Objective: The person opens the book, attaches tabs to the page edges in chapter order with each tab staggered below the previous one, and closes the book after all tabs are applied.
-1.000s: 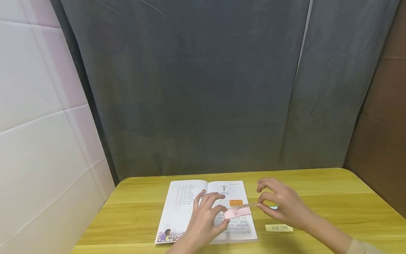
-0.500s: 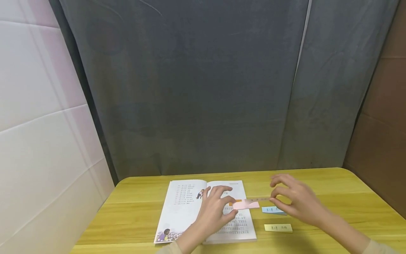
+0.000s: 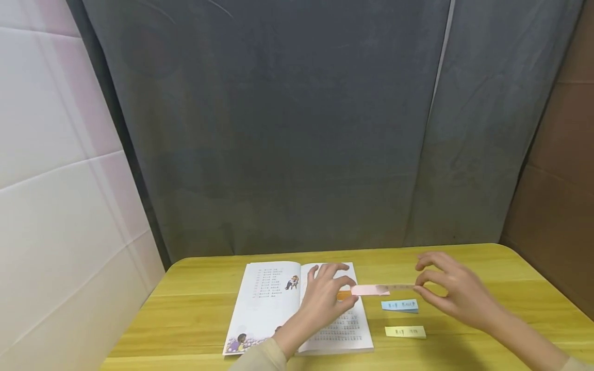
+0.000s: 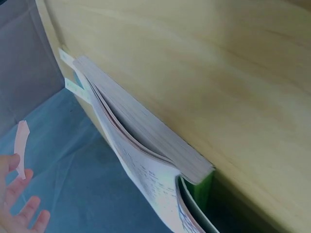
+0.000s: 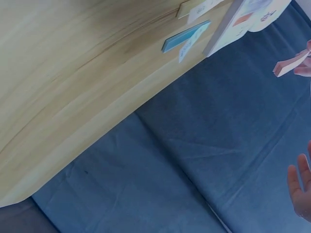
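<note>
Between thumb and finger, my left hand (image 3: pixel 327 299) pinches a small pad of pink sticky notes (image 3: pixel 368 290) by its left end, over the right edge of the open book (image 3: pixel 260 319). From the pad's right end a thin written strip (image 3: pixel 401 287) stretches to my right hand (image 3: pixel 464 293), which pinches its far end. The left wrist view shows a pink strip (image 4: pixel 21 145) at the fingers (image 4: pixel 14 191). At the right of the right wrist view, the pink pad (image 5: pixel 290 64) appears beside other fingers. An orange note (image 3: pixel 344 295) on the right-hand page is partly hidden by my left hand.
A blue pad of notes with writing (image 3: pixel 400 305) and a yellow one (image 3: pixel 406 332) lie on the wooden table (image 3: pixel 185 309), right of the book. Dark cloth (image 3: pixel 297 129) hangs behind, a white panel (image 3: pixel 69 206) stands left and a brown one (image 3: pixel 557 206) right.
Both hands have moved right and slightly up from over the page with the pink pad. The right hand has drawn farther from the left, and the strip between them lies straighter. The blue pad now shows fully.
</note>
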{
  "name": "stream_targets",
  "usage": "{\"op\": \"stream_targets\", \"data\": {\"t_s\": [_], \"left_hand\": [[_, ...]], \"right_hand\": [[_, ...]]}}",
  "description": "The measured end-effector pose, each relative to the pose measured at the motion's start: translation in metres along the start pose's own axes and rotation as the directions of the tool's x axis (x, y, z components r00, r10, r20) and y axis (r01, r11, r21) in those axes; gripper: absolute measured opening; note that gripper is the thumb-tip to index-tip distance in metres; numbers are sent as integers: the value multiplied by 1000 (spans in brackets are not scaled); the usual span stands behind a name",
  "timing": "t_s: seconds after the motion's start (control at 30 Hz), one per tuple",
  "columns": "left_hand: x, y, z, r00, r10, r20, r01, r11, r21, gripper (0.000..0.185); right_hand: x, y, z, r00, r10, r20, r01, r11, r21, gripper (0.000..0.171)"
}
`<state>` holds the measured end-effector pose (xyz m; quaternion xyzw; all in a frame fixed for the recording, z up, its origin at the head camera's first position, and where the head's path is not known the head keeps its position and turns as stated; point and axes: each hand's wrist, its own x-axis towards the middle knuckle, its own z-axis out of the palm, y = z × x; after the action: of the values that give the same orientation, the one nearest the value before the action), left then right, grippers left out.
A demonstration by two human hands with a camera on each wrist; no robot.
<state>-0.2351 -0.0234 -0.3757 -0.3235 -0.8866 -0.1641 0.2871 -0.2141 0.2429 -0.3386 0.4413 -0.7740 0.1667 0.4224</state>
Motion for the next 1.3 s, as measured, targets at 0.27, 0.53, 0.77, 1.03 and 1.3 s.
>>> {"op": "stream_targets", "data": {"t_s": [0.27,0.53,0.77,1.03,1.3], "left_hand": [[13,4,11,1000,-23,22,23,1000,-1,16],[27,8,28,989,-96,109,98,995,-8,21],[34,14,42,974,-141,174,150,988,-40,23],[39,18,52,969,-156,192,169,984,-52,21],[42,16,60,954,-202,220,219,974,-54,20]], "right_hand": [[-4,1,-5,1000,11,-2,-11,1000,-14,26],[-7,1,-9,1000,24,4,-24,1000,-17,26],[-10,0,-12,999,32,5,-32,999,-23,27],[-15,-1,-17,999,39,1,-39,999,-23,29],[-21,-4,-17,999,47,3,-47,999,-14,28]]}}
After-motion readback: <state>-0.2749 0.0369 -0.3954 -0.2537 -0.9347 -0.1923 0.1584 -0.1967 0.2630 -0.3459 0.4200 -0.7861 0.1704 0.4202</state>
